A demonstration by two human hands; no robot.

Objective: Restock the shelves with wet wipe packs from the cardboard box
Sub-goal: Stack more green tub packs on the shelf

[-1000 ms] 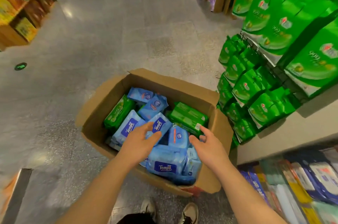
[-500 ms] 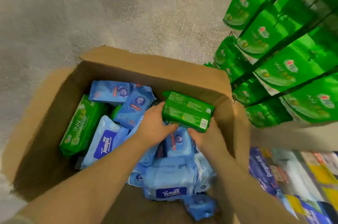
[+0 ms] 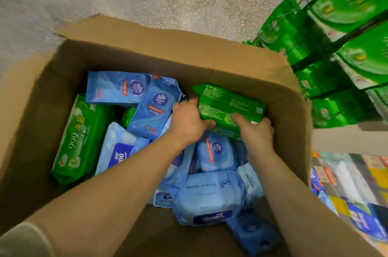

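Both hands are down inside the cardboard box, working on one green wet wipe pack that sits on top of the pile at the far right corner. The left hand grips the pack's near-left end, thumb on the underside edge and fingers curled up round its left end. The right hand holds the near-right edge, with its thumb pressed on the printed back face and its fingers curled beneath. The pack lies back face up and tilted, its near edge raised over the packs underneath. That suggests it is being lifted out rather than just touched. A two-handed hold makes sense, because a soft, floppy pack sags if taken by one end.

Below and to the left of the hands lie mixed packs. A long green 999 pack lies along the left wall, blue Vinda packs sit just left of the left hand, and pale blue Tempo packs are heaped under the wrists.

To the right of the right hand, beyond the box wall, matching green packs hang on the shelves. That is probably where this pack goes, so choosing the green one first keeps the reach short.
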